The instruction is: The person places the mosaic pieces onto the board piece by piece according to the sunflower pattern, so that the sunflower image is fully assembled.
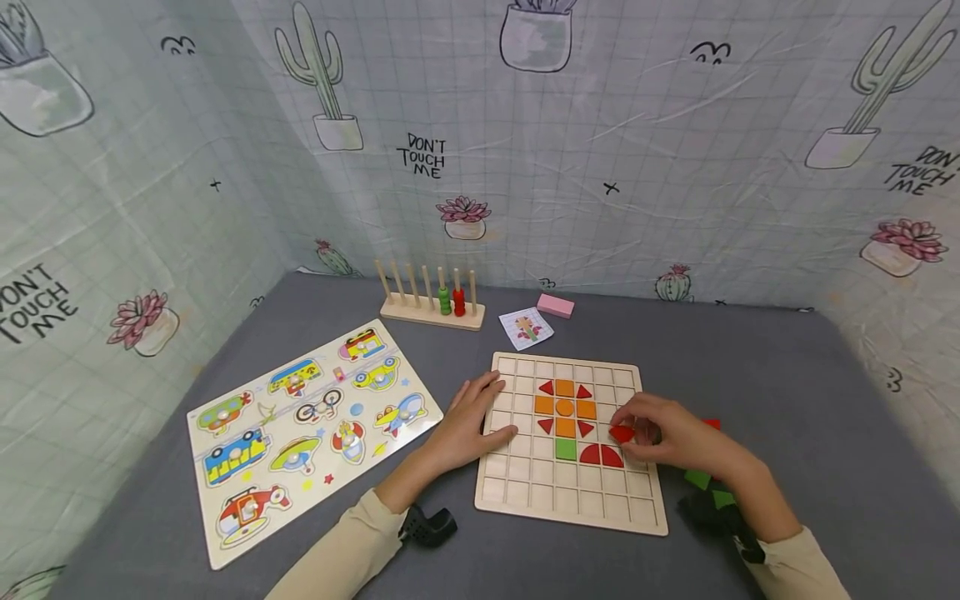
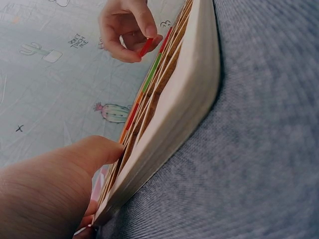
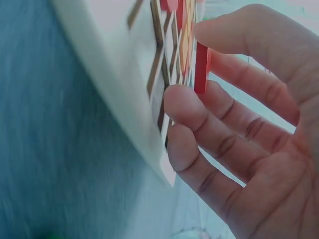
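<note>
A wooden grid board (image 1: 517, 493) lies on the table in front of me, bearing orange squares, an orange circle (image 1: 565, 407), small red triangles, a green square (image 1: 566, 449) and two red quarter-circles (image 1: 602, 455). My left hand (image 1: 468, 423) rests at the board's left edge, its thumb over the grid and its fingers stretched along the side. Thumb and fingertips of my right hand (image 1: 660, 429) pinch a red piece (image 1: 622, 434) above the board's right part. Edge-on in the right wrist view, this red piece (image 3: 201, 68) looks thin and flat; its full outline is partly covered by fingers.
Green pieces (image 1: 697, 479) and a bit of red lie under my right forearm. Left of the board is a vehicle picture puzzle (image 1: 303, 437). Behind stand a peg rack (image 1: 432, 312) with green and red beads, a pattern card (image 1: 527, 328) and a pink block (image 1: 556, 306).
</note>
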Tool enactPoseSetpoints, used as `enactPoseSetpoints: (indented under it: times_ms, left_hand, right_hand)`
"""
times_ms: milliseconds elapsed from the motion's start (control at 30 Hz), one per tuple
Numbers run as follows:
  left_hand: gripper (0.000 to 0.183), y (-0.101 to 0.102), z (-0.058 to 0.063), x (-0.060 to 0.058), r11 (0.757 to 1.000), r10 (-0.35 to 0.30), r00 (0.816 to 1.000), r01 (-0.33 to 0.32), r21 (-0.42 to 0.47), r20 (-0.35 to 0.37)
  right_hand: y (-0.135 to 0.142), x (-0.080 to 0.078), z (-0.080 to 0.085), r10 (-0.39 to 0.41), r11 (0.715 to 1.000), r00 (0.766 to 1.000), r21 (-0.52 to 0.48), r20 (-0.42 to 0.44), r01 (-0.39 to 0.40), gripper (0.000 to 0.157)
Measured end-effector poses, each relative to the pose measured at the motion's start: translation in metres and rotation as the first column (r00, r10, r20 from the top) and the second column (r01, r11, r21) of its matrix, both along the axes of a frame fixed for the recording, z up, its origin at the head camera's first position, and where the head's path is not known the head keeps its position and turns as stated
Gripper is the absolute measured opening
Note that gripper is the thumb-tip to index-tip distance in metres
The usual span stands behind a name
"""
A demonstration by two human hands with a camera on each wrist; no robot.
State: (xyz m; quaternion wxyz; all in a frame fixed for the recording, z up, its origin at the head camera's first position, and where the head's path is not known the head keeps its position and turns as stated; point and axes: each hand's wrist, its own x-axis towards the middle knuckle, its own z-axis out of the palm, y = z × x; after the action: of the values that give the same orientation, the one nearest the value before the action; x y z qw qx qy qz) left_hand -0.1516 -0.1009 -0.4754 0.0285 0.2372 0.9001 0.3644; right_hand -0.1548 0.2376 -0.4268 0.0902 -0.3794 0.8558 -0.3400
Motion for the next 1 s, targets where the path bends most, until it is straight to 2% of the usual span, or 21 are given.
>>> enactPoseSetpoints:
  times_ms: [200,400,633,800,1000]
  left_hand:
    - [0.073,0.001,0.001,0.000,1.000,0.003,1.000,-0.003,-0.001,0.002]
    - [0.073,0.000,0.000,-0.001,1.000,0.008,1.000,-0.008,-0.003,0.007]
    - [0.072,0.000,0.000,0.000,1.000,0.004,1.000,-0.004,0.000,0.011]
    - [0.072,0.000,0.001,0.000,1.000,0.010,1.000,-0.010,0.002,0.010]
    - [0.072,0.000,0.000,0.000,1.000,0.012,1.000,-0.012,-0.004,0.003]
  right_hand:
    - [-0.019,0.004,0.002,0.025,1.000,0.999,0.013,0.044,-0.026,0.023]
    - [-0.036,0.008,0.005,0.045,0.998,0.999,0.039,0.012,-0.045,0.024]
    - [-0.058,0.012,0.006,-0.022,0.991,0.999,0.132,0.028,0.018,0.023]
    - [-0.072,0.013,0.002,-0.059,0.987,0.998,0.150,-0.004,0.059,0.020]
    - [-0.084,0.015,0.001,-0.095,0.985,0.995,0.146,0.041,0.088,0.023]
